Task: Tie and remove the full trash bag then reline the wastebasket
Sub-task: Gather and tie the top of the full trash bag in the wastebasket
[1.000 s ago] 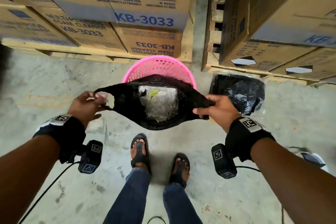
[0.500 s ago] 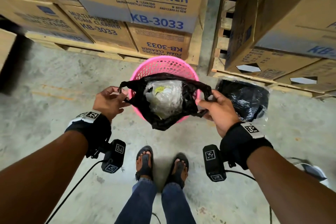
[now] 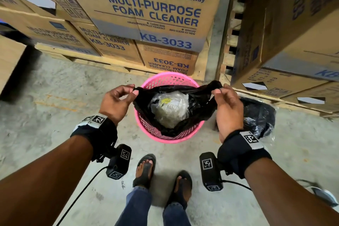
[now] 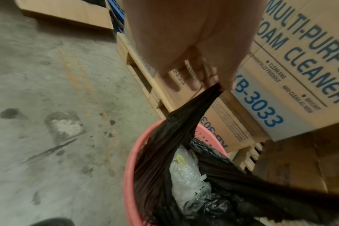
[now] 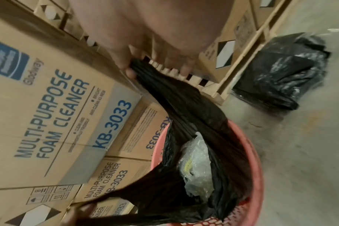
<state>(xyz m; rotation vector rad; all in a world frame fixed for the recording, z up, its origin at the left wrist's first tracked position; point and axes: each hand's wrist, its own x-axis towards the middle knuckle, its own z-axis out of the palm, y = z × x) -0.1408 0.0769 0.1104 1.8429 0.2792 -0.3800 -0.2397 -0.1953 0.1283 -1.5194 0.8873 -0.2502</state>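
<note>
A black trash bag [image 3: 196,108] sits in a pink mesh wastebasket [image 3: 183,137] on the concrete floor. Crumpled clear plastic waste [image 3: 169,109] fills the bag's open mouth. My left hand [image 3: 117,101] pinches the bag's left corner between thumb and fingers. My right hand [image 3: 229,104] pinches the right corner. Both corners are pulled up and outward above the rim. In the left wrist view the left hand [image 4: 213,79] grips the stretched bag [image 4: 164,152] over the basket [image 4: 130,175]. In the right wrist view the right hand [image 5: 137,67] holds the other corner of the bag [image 5: 188,107].
A pack of folded black bags [image 3: 258,115] in clear wrap lies on the floor right of the basket. Stacked cardboard boxes [image 3: 152,11] on wooden pallets [image 3: 102,60] stand close behind, with more boxes [image 3: 293,24] at the right. My sandalled feet [image 3: 146,169] are just in front of the basket.
The bag has moved from in front of the basket to sit down inside it. Both hands moved forward with the corners and now hold them higher above the rim.
</note>
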